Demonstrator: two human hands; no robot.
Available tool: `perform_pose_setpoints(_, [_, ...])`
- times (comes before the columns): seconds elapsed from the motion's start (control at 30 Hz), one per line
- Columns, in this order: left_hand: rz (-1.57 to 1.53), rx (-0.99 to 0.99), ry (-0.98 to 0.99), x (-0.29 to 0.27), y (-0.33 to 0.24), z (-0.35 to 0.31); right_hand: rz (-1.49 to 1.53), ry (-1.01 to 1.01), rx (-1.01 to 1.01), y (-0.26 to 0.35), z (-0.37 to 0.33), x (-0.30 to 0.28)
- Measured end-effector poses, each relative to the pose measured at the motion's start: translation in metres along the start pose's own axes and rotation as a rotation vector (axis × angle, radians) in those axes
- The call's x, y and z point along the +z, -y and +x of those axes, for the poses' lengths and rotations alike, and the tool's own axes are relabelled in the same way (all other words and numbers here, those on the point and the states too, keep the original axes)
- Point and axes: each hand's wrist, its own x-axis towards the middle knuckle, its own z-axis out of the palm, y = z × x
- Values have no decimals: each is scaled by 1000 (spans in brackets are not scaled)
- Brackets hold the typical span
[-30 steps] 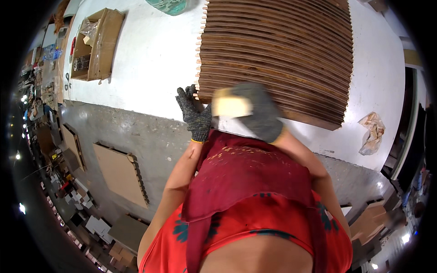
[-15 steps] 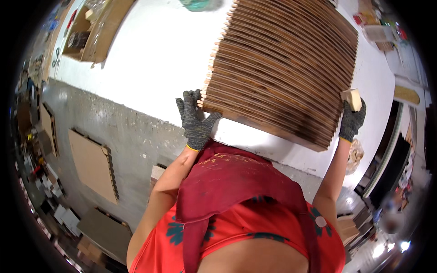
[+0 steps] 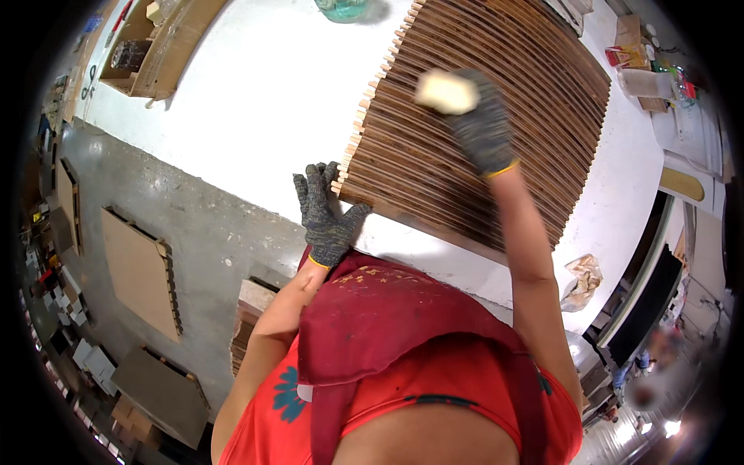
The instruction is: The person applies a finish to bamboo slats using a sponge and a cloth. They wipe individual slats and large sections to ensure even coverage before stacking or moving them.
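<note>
A row of dark brown wooden strips (image 3: 457, 147) lies side by side on the white table, with pale tenon-like ends along the left side. My left hand (image 3: 326, 221), in a dark grey knit glove, rests at the near left corner of the row. Its fingers are spread and it holds nothing. In my right hand (image 3: 482, 128), gloved the same way, is a cream-coloured sponge block (image 3: 447, 92). That hand is over the upper middle of the strips and blurred by motion. Whether the block touches the wood I cannot tell.
On the white table (image 3: 256, 101), a cardboard box (image 3: 167, 58) stands far left beside scissors (image 3: 89, 81). A greenish clear container (image 3: 341, 8) is at the far edge of view. Crumpled paper (image 3: 583, 283) lies near right. Flat boards (image 3: 143, 271) sit on the floor at left.
My right hand has swept the sponge block from the strips' right edge leftward and away, onto their upper middle. My left hand stays at the near left corner.
</note>
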Motion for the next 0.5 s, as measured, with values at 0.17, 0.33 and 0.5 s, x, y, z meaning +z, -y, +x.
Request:
perform_pose_setpoints(0.17, [-88, -25, 6, 1, -3, 1, -656, -474, 259, -50, 8, -118])
perform_pose_setpoints(0.33, [-181, -19, -20, 4, 4, 0, 14, 84, -30, 22, -73, 5])
perform_pose_setpoints(0.5, [-98, -65, 4, 1, -1, -1, -190, 302, -192, 21, -117, 17])
